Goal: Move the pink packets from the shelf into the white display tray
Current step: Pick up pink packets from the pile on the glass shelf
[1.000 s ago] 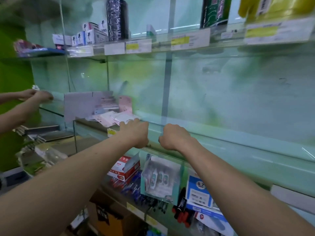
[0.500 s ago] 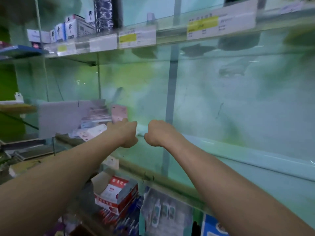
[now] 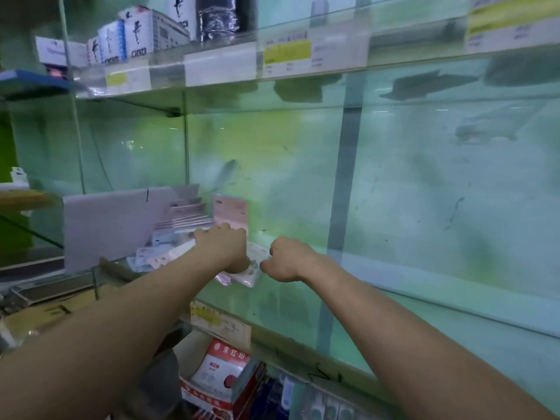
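A white display tray (image 3: 103,225) stands on the glass shelf at the left, with several pink packets stacked in steps inside it (image 3: 188,218). One pink packet (image 3: 230,209) stands upright just right of the tray. More packets (image 3: 157,259) lie loose on the shelf in front. My left hand (image 3: 222,248) is curled over the loose pile and holds a small bunch of pink packets (image 3: 242,277) under it. My right hand (image 3: 288,259) is fisted just to the right and pinches the right edge of that bunch.
The glass shelf (image 3: 424,301) stretches right with bare surface. An upper shelf (image 3: 242,65) carries white boxes (image 3: 136,34) and a dark roll (image 3: 216,16). Below, a red and white box (image 3: 221,377) and hanging goods sit under the shelf's price strip (image 3: 221,324).
The view has moved closer and slightly up. Both hands have come onto the loose packets; a bunch of packets now shows between and below the two fists.
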The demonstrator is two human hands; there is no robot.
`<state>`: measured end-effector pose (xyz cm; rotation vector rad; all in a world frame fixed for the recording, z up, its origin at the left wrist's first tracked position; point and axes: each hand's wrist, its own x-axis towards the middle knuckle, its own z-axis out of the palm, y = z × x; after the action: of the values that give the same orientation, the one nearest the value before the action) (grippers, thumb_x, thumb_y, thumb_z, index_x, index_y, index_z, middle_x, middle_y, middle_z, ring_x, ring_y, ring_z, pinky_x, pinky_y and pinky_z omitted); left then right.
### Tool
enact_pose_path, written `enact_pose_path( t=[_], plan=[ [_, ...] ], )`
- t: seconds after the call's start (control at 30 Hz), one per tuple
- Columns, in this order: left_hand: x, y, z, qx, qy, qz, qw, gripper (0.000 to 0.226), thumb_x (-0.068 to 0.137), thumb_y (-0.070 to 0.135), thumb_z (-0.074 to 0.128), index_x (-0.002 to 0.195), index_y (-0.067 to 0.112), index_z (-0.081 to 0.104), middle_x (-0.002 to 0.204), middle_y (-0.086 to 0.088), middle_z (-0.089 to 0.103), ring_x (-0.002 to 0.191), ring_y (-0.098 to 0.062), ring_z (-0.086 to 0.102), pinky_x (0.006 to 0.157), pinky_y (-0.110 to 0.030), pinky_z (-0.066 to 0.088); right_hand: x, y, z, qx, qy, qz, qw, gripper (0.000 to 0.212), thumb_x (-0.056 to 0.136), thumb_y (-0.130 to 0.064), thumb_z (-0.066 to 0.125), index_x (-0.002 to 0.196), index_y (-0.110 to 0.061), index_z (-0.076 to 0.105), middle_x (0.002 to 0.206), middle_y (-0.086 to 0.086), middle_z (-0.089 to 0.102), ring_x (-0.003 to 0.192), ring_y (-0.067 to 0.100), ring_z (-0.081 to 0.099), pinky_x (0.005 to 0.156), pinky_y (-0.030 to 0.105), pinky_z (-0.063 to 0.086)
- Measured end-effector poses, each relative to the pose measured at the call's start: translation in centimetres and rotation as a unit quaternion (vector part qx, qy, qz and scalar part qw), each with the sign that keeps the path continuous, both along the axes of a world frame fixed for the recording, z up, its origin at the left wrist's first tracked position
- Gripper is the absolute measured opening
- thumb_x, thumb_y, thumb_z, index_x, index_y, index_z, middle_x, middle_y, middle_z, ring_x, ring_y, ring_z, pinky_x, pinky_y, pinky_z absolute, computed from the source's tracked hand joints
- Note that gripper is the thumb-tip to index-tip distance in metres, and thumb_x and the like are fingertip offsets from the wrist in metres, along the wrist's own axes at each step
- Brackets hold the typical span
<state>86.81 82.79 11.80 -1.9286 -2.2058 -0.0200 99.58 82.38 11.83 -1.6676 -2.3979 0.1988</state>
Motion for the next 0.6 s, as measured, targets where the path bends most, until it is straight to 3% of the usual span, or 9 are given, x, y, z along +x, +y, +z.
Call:
enact_pose_path(
  t=[0.07,0.13,0.23,0.37,0.47,0.5,0.57,0.6],
  plan=[
    [-0.6,0.5,0.0,0.001,-0.004,-0.004,1.0,0.054,0.093,0.044,0.05,0.141,0.021,0.037,0.143,-0.008,0.041,0.13,-0.028,0.041,0.108,-0.048,0.028,-0.9,0.6,-0.4,-0.029,0.017,0.001,0.999,0.036,0.093,-0.032,0.052,0.117,-0.006,0.057,0.126,0.012,0.058,0.108,0.03,0.057,0.086,0.031,0.047],
    [-1.1,0.9,0.1,0.016,-0.003,-0.014,1.0,0.046,0.093,0.041,0.05,0.134,0.02,0.045,0.136,-0.005,0.049,0.124,-0.025,0.047,0.103,-0.044,0.033,-1.7,0.9,-0.8,-0.055,0.023,0.003,0.998,0.042,0.093,-0.031,0.05,0.127,-0.007,0.055,0.129,0.01,0.057,0.114,0.028,0.056,0.097,0.037,0.047],
    [-1.3,1.3,0.2,0.042,-0.006,-0.027,0.999,0.032,0.093,0.036,0.05,0.12,0.02,0.052,0.117,-0.001,0.059,0.109,-0.023,0.054,0.095,-0.037,0.037,-2.5,1.1,-1.3,-0.061,0.017,0.0,0.998,0.037,0.093,-0.032,0.048,0.118,-0.009,0.062,0.117,0.01,0.063,0.104,0.028,0.06,0.091,0.036,0.051],
    [-1.2,2.0,0.5,0.041,-0.089,-0.06,0.993,0.008,0.09,0.022,0.048,0.095,0.017,0.051,0.084,-0.001,0.054,0.089,-0.022,0.057,0.084,-0.033,0.048,-2.7,1.0,-1.2,-0.08,0.029,-0.006,0.996,0.035,0.091,-0.032,0.049,0.11,-0.007,0.065,0.109,0.01,0.065,0.096,0.026,0.062,0.081,0.033,0.05],
    [-1.1,2.2,1.3,0.037,-0.18,-0.079,0.98,0.01,0.09,0.011,0.046,0.082,0.01,0.051,0.086,-0.015,0.057,0.091,-0.029,0.06,0.077,-0.037,0.051,-2.6,0.5,-0.8,-0.104,0.065,-0.014,0.992,0.035,0.089,-0.042,0.051,0.079,-0.01,0.059,0.08,0.006,0.057,0.066,0.02,0.05,0.062,0.029,0.039],
    [-1.2,2.3,1.5,0.034,-0.215,-0.083,0.972,0.011,0.091,0.009,0.046,0.086,0.008,0.055,0.09,-0.015,0.059,0.092,-0.029,0.059,0.074,-0.034,0.05,-2.5,0.2,-0.6,-0.109,0.081,-0.019,0.991,0.042,0.088,-0.049,0.051,0.071,-0.011,0.053,0.074,0.004,0.051,0.062,0.018,0.045,0.058,0.028,0.034],
    [-1.2,2.7,1.9,0.027,-0.302,-0.081,0.949,0.019,0.093,0.008,0.048,0.109,0.005,0.058,0.106,-0.014,0.059,0.09,-0.027,0.058,0.074,-0.032,0.05,-2.4,-0.2,-0.1,-0.13,0.114,-0.029,0.985,0.054,0.086,-0.062,0.047,0.072,-0.01,0.054,0.078,0.004,0.05,0.064,0.018,0.044,0.059,0.028,0.033],
    [-1.2,3.0,1.9,0.023,-0.354,-0.083,0.931,0.017,0.093,0.007,0.049,0.108,0.008,0.057,0.104,-0.012,0.058,0.083,-0.024,0.056,0.071,-0.033,0.051,-2.2,-0.3,0.1,-0.141,0.131,-0.035,0.981,0.059,0.085,-0.066,0.045,0.076,-0.009,0.056,0.083,0.005,0.052,0.066,0.018,0.045,0.06,0.027,0.034]
  ],
)
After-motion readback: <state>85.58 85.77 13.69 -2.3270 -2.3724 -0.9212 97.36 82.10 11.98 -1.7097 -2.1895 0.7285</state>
